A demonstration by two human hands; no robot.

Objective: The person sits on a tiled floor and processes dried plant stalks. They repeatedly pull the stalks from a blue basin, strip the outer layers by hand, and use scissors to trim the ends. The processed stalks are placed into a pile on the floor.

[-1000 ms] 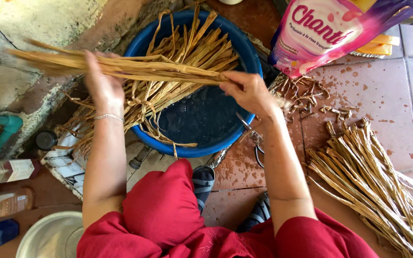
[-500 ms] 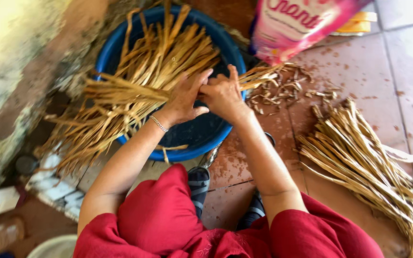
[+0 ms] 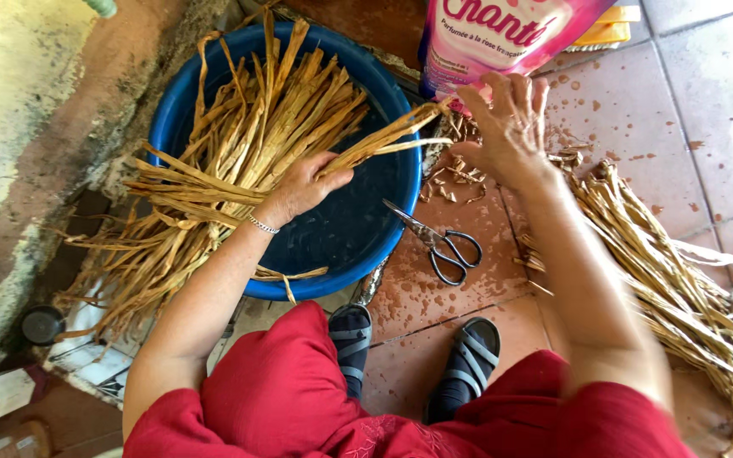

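Observation:
My left hand (image 3: 301,187) grips a bunch of dry tan leaf strips (image 3: 214,191) over the blue plastic basin (image 3: 383,212); the strips stretch from the basin's left rim to its right rim. More strips fill the basin's far half. My right hand (image 3: 506,127) is raised over the tiled floor to the right of the basin, fingers spread, holding nothing I can see, just beyond the tips of the held bunch. Black-handled scissors (image 3: 439,242) lie on the floor between both hands. Short cut-off scraps (image 3: 456,170) lie under my right hand.
A long pile of sorted strips (image 3: 672,271) lies on the tiles at the right. A pink plastic pouch (image 3: 502,34) stands behind the scraps. A rough wall runs along the left, with a small dark cup (image 3: 41,324) at its foot. My sandalled feet (image 3: 409,356) rest below the basin.
My hands, together at the basin's right rim half a second ago, have separated. The right hand has moved right over the scraps; the left keeps the bunch. The scissors now show.

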